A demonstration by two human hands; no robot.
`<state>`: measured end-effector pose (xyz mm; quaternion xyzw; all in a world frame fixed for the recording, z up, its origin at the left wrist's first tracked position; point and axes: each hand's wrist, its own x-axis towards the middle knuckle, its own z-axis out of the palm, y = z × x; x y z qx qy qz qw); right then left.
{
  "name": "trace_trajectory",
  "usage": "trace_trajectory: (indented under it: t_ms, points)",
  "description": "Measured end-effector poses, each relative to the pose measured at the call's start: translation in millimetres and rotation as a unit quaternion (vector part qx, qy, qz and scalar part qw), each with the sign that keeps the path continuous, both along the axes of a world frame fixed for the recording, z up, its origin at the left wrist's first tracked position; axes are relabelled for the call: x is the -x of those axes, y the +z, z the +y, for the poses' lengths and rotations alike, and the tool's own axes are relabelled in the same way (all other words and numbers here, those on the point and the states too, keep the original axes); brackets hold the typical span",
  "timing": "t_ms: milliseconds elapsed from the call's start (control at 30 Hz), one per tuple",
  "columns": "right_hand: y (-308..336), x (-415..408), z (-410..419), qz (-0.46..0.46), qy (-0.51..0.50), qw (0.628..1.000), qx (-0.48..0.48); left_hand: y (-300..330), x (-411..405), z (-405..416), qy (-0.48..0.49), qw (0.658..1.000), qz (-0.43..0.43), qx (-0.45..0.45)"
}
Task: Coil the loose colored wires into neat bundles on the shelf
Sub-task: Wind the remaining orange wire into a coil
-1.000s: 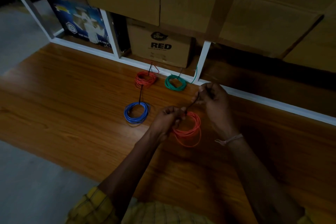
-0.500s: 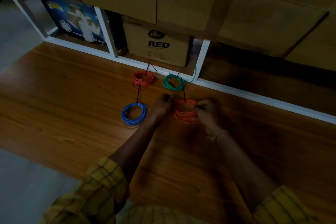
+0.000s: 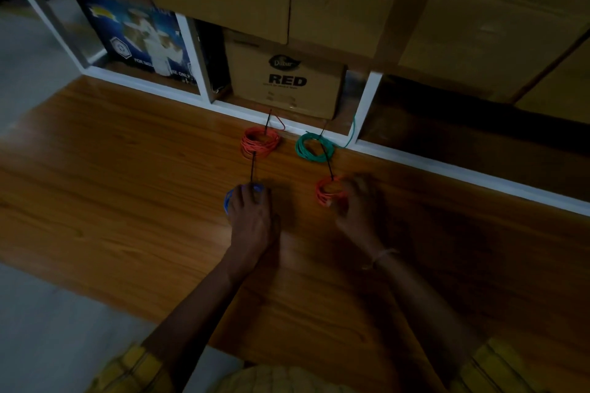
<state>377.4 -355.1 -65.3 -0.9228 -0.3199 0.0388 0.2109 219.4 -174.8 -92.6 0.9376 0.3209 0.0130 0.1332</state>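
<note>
Head view is dim, and we lose detail fast toward the edges. The stacked cardboard boxes [image 3: 415, 3] across the top are cut off by the frame, and the bay at far right is too dark for us to read. Below them runs the wooden shelf [image 3: 127, 188], its near corners out of frame. Behind the white frame [image 3: 447, 166] we make out a box printed RED [image 3: 287, 80] and a blue carton [image 3: 143, 41] whose lettering is partly hidden by an upright.

Both forearms reach in from the bottom; yellow checked sleeves [image 3: 134, 370] show only at the frame edge. The left hand [image 3: 250, 220] lies palm down over the blue coil [image 3: 228, 201], covering nearly all of it — only a sliver of blue shows at the left and at the fingertips. Its fingers are spread over the coil, touching it; we cannot tell whether they grip. The right hand [image 3: 360, 204] is blurred, its fingers curled at the right rim of the small orange coil [image 3: 329, 191], and we cannot tell if they pinch the wire.

Further back, near the white frame, rest an orange-red coil [image 3: 260, 142] and just beside it a green coil [image 3: 314, 147], apart from each other. A thin black tie [image 3: 253, 166] runs from the orange-red coil to the blue one — another from green to the small orange.
</note>
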Motion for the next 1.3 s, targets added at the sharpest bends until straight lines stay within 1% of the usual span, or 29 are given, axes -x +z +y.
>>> trace_trajectory:
  t_ms: [100,167,200,300,367,467,533,567,667,733,800,867,900,967,1033,1100,1200,1267,1300]
  points:
    - [-16,5,0,-0.016,0.037,0.999,0.034,-8,8,-5,-0.007,0.995,0.084,0.046]
    - [-24,9,1,0.01,0.042,0.997,0.067,-21,10,-7,-0.024,0.992,0.117,0.05]
    - [-27,12,1,0.029,0.041,0.996,0.076,-29,10,-6,-0.032,0.991,0.116,0.056]
    - [-36,20,2,0.066,0.044,0.993,0.083,-49,9,5,-0.072,0.994,0.067,0.056]
    - [-40,22,8,0.074,0.059,0.992,0.084,-55,4,18,-0.11,0.992,0.036,0.051]
    - [-43,18,22,0.069,0.079,0.99,0.096,-46,-10,29,-0.145,0.987,0.04,0.049]
    - [-44,15,30,0.035,0.084,0.992,0.088,-33,-16,30,-0.15,0.986,0.056,0.052]
    - [-42,15,32,0.009,0.079,0.994,0.075,-27,-17,31,-0.15,0.986,0.045,0.057]
    - [-37,10,43,-0.061,0.047,0.997,0.027,-18,-20,49,-0.158,0.986,-0.034,0.038]
    - [-33,-2,55,-0.064,0.037,0.996,0.043,-15,-33,73,-0.155,0.985,-0.072,0.015]
    - [-33,-17,67,-0.051,0.046,0.993,0.093,-7,-56,100,-0.152,0.985,-0.077,0.019]
    - [-35,-31,77,-0.033,0.065,0.987,0.142,2,-80,125,-0.166,0.984,-0.049,0.028]
    - [-36,-35,81,-0.019,0.072,0.984,0.163,4,-90,135,-0.169,0.985,-0.021,0.038]
    - [-40,-36,84,-0.001,0.077,0.979,0.188,-3,-102,145,-0.176,0.981,0.03,0.068]
    - [-44,-31,83,0.002,0.069,0.978,0.196,-12,-99,140,-0.19,0.977,0.038,0.094]
    - [-48,-23,79,-0.003,0.059,0.981,0.185,-20,-88,127,-0.209,0.973,0.011,0.092]
    - [-53,-17,75,-0.014,0.052,0.984,0.17,-39,-75,117,-0.263,0.962,-0.054,0.053]
    - [-52,-15,74,-0.014,0.05,0.984,0.17,-48,-72,116,-0.293,0.952,-0.078,0.037]
    - [-48,-15,74,-0.008,0.05,0.984,0.172,-48,-71,117,-0.293,0.952,-0.08,0.038]
